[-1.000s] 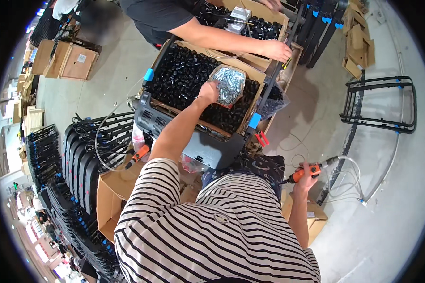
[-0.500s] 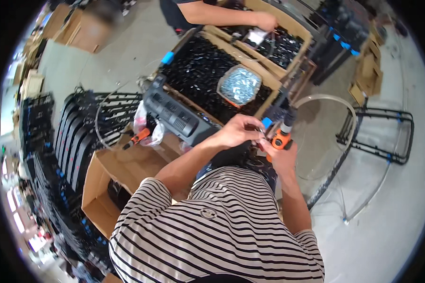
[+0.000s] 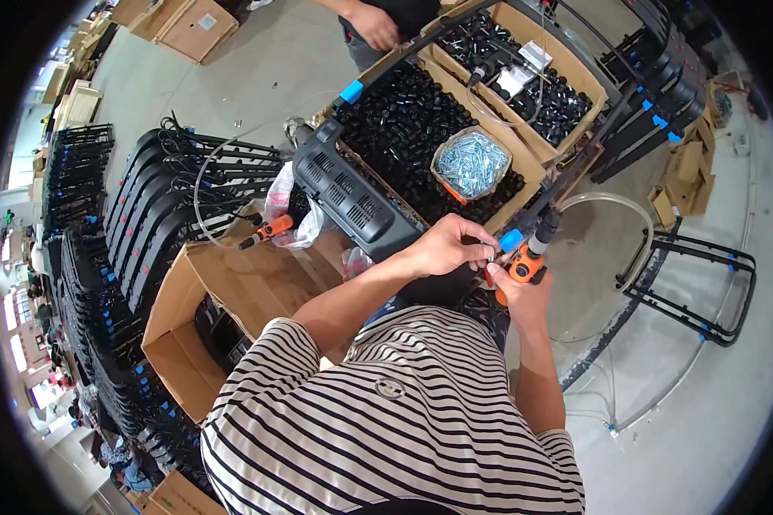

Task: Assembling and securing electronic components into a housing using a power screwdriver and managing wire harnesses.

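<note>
An orange and black power screwdriver (image 3: 526,264) is gripped in my right hand (image 3: 528,296), its dark nose pointing away from me. My left hand (image 3: 453,247) is beside it with thumb and fingers pinched together, near my right fingertips. Something small and shiny shows at the pinch, too small to name. Just beyond my hands, a bag of silvery screws (image 3: 472,163) rests on many small black plastic parts (image 3: 395,120) in a carton. Left of that carton leans a dark grey vented plastic housing (image 3: 348,193).
A second orange driver (image 3: 270,230) lies on an open cardboard box (image 3: 180,330) at left. Black frames (image 3: 159,197) stand stacked behind it. Another carton (image 3: 567,146) holds black parts and white boxes. A co-worker's hand (image 3: 374,27) hangs at the far side. A black frame (image 3: 700,279) lies at right.
The co-worker's hand has left the far carton and moved left to their side. The view has shifted, so the cartons appear lower and farther right. My hands stay close together, with the driver still held.
</note>
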Demonstrator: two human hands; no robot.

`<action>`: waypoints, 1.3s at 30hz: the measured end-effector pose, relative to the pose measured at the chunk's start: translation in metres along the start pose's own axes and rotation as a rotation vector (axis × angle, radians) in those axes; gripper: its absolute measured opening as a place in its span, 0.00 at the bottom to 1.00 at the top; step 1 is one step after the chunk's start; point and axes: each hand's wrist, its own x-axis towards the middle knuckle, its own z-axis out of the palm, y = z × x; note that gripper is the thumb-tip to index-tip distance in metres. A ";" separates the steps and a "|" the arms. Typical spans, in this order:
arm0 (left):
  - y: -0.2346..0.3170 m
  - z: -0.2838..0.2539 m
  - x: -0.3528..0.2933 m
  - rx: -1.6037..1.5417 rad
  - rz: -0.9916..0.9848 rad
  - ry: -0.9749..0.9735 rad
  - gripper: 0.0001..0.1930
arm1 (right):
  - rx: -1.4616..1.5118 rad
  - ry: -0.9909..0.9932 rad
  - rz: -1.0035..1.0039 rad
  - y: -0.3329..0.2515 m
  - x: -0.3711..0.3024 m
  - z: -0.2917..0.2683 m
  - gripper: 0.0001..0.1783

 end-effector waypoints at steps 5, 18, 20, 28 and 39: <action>0.002 0.003 0.002 0.114 0.014 0.034 0.09 | -0.037 0.030 -0.003 0.000 0.001 0.002 0.11; -0.016 -0.051 0.057 0.908 0.366 0.409 0.20 | 0.047 0.241 -0.015 0.004 -0.002 -0.017 0.11; -0.022 -0.119 0.092 1.350 0.190 0.465 0.13 | 0.027 0.259 -0.008 0.004 -0.008 -0.023 0.11; -0.110 -0.216 0.125 1.531 -0.321 0.554 0.14 | 0.165 0.359 0.042 0.005 -0.023 -0.046 0.11; -0.038 -0.136 0.080 -0.413 -0.201 0.316 0.15 | 0.121 0.280 -0.048 0.003 -0.006 -0.045 0.11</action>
